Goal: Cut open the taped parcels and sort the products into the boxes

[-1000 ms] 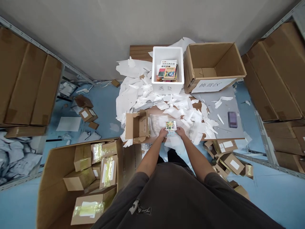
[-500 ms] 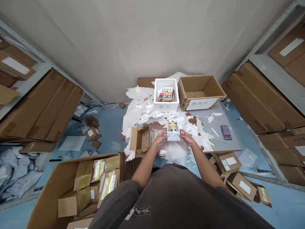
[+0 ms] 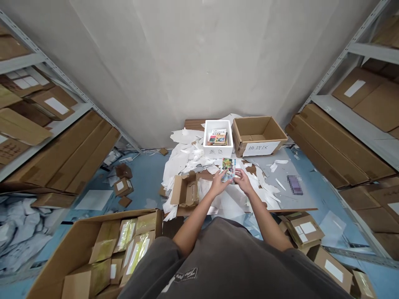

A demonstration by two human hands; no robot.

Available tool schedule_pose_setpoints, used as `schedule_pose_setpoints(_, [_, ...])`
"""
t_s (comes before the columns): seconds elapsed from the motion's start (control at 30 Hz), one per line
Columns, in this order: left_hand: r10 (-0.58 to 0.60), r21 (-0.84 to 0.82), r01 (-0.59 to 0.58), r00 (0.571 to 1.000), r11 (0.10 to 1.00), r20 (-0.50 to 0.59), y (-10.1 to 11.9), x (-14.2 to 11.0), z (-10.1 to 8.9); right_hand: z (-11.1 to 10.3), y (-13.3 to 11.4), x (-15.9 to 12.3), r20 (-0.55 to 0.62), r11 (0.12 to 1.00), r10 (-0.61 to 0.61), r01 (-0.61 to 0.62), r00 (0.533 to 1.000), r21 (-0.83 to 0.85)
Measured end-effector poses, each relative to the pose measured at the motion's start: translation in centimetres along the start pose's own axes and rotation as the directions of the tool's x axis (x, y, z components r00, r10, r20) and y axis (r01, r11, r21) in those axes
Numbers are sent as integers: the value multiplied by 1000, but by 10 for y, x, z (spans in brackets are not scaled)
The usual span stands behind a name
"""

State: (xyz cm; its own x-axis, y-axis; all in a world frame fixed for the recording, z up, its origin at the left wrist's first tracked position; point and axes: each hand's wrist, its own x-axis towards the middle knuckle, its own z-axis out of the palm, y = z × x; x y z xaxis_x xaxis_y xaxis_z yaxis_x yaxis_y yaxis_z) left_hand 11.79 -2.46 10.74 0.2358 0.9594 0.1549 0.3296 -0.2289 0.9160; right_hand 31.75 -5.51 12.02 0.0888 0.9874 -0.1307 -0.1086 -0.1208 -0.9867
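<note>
Booklet (image 3: pixel 229 165) is in both my hands, up over the near edge of the table (image 3: pixel 195 124), colourful printed cover facing me. Left hand (image 3: pixel 219 183) has its fingers closed on the lower left edge; right hand (image 3: pixel 242 181) has its fingers closed on the lower right, the two nearly meeting at the bottom. Exact finger placement behind the cover: can't tell. Just left of my left hand: small carton (image 3: pixel 177 189), flaps up. Torn white paper (image 3: pixel 180 160) all over the tabletop, around and under my work spot. Beyond the booklet: white tub (image 3: pixel 209 152) with handwriting on its front wall and several books (image 3: pixel 221 138) inside. Right beside it, a bigger cardboard box (image 3: pixel 238 143), open top, handwritten sheet (image 3: pixel 261 148) on the front. Purple item (image 3: pixel 294 185) lies to the right on the grey surface, pixelated, can't identify. Lower left: large open box (image 3: pixel 52 253) holding taped parcels (image 3: pixel 105 240).
</note>
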Motion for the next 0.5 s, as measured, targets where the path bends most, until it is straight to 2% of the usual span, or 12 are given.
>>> schedule_pose_setpoints(0.1, [51, 57, -49, 998, 997, -34, 19, -1, 2, 17, -4, 0, -26, 984, -163, 161, 986, -78])
schedule_pose_setpoints(0.23, [37, -218, -27, 998, 976, 43, 26, 6, -2, 39, -11, -8, 27, 939, -286, 286, 958, -192])
schedule_pose_setpoints(0.33, [-12, -394, 27, 999, 919, 40, 21, 12, -13, 47, -16, -14, 103, 891, -344, 359, 933, -278])
schedule_pose_setpoints(0.4, [-55, -479, 79, 996, 874, 65, 16, 15, -26, 45, -18, -13, 80, 891, -348, 356, 934, -282])
schedule_pose_setpoints(0.47, [-85, -555, 153, 986, 818, 146, 12, 17, -45, 38, -19, -7, -38, 938, -278, 263, 960, -225])
schedule_pose_setpoints(0.5, [-93, -585, 196, 975, 787, 201, 11, 18, -55, 33, -19, -4, -89, 968, -205, 189, 975, -167])
